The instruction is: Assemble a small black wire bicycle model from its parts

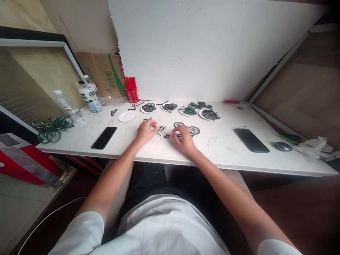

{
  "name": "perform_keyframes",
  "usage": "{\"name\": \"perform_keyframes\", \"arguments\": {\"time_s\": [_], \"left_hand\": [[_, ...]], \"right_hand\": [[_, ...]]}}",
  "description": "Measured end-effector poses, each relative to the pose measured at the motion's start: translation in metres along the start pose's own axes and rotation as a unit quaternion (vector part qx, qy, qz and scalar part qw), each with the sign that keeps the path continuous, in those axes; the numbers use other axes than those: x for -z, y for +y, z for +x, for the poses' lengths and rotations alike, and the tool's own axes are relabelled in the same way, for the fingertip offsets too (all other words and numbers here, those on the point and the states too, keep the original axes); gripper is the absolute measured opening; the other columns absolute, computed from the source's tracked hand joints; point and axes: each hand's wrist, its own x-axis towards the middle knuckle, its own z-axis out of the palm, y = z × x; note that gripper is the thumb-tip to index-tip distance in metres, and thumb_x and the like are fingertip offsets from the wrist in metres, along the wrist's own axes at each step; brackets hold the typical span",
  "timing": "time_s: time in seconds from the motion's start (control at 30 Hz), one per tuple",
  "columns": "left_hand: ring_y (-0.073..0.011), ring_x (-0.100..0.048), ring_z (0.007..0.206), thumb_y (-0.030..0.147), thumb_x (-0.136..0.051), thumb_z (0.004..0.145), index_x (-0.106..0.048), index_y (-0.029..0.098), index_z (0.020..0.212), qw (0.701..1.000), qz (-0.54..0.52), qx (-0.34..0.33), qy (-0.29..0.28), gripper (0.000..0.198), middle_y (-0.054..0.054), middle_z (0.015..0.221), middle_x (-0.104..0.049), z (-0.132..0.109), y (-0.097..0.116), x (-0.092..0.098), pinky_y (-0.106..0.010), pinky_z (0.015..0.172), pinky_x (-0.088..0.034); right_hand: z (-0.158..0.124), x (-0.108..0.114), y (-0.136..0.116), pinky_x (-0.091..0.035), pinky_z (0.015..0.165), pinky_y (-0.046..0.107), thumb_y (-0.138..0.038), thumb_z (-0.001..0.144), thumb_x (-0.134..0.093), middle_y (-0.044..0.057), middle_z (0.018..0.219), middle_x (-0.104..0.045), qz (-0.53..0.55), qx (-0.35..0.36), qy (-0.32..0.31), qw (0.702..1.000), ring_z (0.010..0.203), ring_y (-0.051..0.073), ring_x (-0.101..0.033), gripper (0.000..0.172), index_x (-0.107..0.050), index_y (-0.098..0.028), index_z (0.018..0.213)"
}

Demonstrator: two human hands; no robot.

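Head view: green model bikes (pixel 57 123) at far left look finished, your left hand (pixel 147 129) curls, grip unclear, loose black parts (pixel 160 130) await assembly, your right hand (pixel 183 139) pinches, contents unclear, beside two seemingly unfitted wheels (pixel 194 130).

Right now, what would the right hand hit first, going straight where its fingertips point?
Probably the small black parts on the table, towards the left hand; the right hand might pass over them, its height being unclear.
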Motion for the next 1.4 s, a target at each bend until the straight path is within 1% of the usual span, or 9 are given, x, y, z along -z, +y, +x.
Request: {"name": "perform_keyframes", "arguments": {"time_s": [0.17, 0.3, 0.5, 0.7, 0.93, 1.03, 1.17, 1.3, 1.4], "left_hand": [[-0.0244, -0.072, 0.095, 0.028, -0.068, 0.084, -0.080, 0.018, 0.096, 0.990, 0.058, 0.117, -0.047, 0.019, -0.009, 0.100, -0.080, 0.020, -0.029, 0.049, -0.030, 0.087, -0.054], [-0.0263, -0.073, 0.092, 0.033, -0.076, 0.079, -0.081, 0.017, 0.093, 0.972, 0.116, 0.187, -0.077, 0.022, -0.010, 0.097, -0.080, 0.025, -0.056, 0.068, -0.030, 0.083, -0.054], [-0.0247, -0.073, 0.081, 0.033, -0.082, 0.074, -0.080, 0.018, 0.080, 0.957, 0.106, 0.230, -0.144, 0.017, -0.008, 0.086, -0.080, 0.023, -0.076, 0.069, -0.030, 0.073, -0.051], [-0.0224, -0.068, 0.068, 0.029, -0.084, 0.068, -0.080, 0.017, 0.075, 0.945, 0.152, 0.249, -0.147, 0.014, -0.008, 0.076, -0.078, 0.027, -0.082, 0.085, -0.030, 0.066, -0.049], [-0.0199, -0.065, 0.059, 0.025, -0.082, 0.066, -0.083, 0.018, 0.084, 0.933, 0.169, 0.279, -0.153, 0.020, -0.007, 0.076, -0.078, 0.028, -0.083, 0.097, -0.031, 0.067, -0.051], [-0.0220, -0.067, 0.063, 0.025, -0.081, 0.068, -0.082, 0.019, 0.085, 0.929, 0.188, 0.281, -0.151, 0.018, -0.008, 0.077, -0.077, 0.027, -0.081, 0.097, -0.032, 0.069, -0.051], [-0.0264, -0.072, 0.080, 0.029, -0.082, 0.072, -0.081, 0.020, 0.085, 0.930, 0.219, 0.267, -0.129, 0.016, -0.011, 0.088, -0.079, 0.026, -0.083, 0.094, -0.033, 0.076, -0.051], [-0.0288, -0.073, 0.095, 0.041, -0.079, 0.077, -0.080, 0.021, 0.088, 0.941, 0.209, 0.248, -0.095, 0.023, -0.012, 0.098, -0.080, 0.027, -0.088, 0.092, -0.032, 0.082, -0.052], [-0.0276, -0.072, 0.097, 0.040, -0.077, 0.079, -0.081, 0.019, 0.094, 0.955, 0.178, 0.227, -0.067, 0.027, -0.011, 0.100, -0.080, 0.028, -0.084, 0.091, -0.030, 0.084, -0.052]], "right_hand": [[0.000, 0.001, -0.003, -0.046, 0.094, 0.046, -0.024, 0.103, -0.053, 0.009, 0.104, -0.068, 0.000, -0.007, -0.006, 1.000, 0.104, 0.031, -0.057, 0.009, -0.062, -0.023, 0.103], [0.000, 0.001, -0.004, -0.046, 0.094, 0.046, -0.022, 0.102, -0.053, 0.009, 0.104, -0.068, -0.002, -0.007, -0.010, 1.000, 0.105, 0.031, -0.057, 0.009, -0.062, -0.024, 0.102], [0.000, 0.001, -0.003, -0.046, 0.095, 0.046, -0.022, 0.102, -0.053, 0.009, 0.103, -0.068, 0.001, -0.002, -0.011, 1.000, 0.105, 0.030, -0.057, 0.010, -0.062, -0.023, 0.102], [0.000, 0.001, -0.003, -0.045, 0.097, 0.047, -0.021, 0.101, -0.053, 0.009, 0.105, -0.069, 0.003, -0.004, -0.017, 1.000, 0.105, 0.030, -0.058, 0.010, -0.063, -0.023, 0.102], [0.000, 0.000, -0.002, -0.046, 0.096, 0.046, -0.022, 0.101, -0.053, 0.009, 0.104, -0.068, 0.000, -0.001, -0.014, 1.000, 0.106, 0.031, -0.057, 0.010, -0.063, -0.023, 0.102], [0.000, 0.000, -0.001, -0.046, 0.096, 0.046, -0.022, 0.101, -0.054, 0.009, 0.104, -0.068, -0.001, 0.001, -0.017, 1.000, 0.106, 0.031, -0.057, 0.009, -0.063, -0.023, 0.102], [-0.001, 0.000, -0.002, -0.047, 0.096, 0.047, -0.023, 0.101, -0.054, 0.009, 0.104, -0.068, 0.000, 0.001, -0.017, 1.000, 0.106, 0.031, -0.057, 0.010, -0.063, -0.023, 0.102], [0.001, 0.003, -0.005, -0.048, 0.096, 0.048, -0.025, 0.103, -0.053, 0.010, 0.106, -0.070, -0.004, -0.005, -0.013, 1.000, 0.106, 0.031, -0.059, 0.011, -0.064, -0.023, 0.104], [0.009, 0.016, -0.002, -0.049, 0.096, 0.048, -0.022, 0.102, -0.052, 0.011, 0.109, -0.072, -0.013, -0.021, 0.001, 1.000, 0.109, 0.032, -0.059, 0.015, -0.067, -0.023, 0.106]]}}
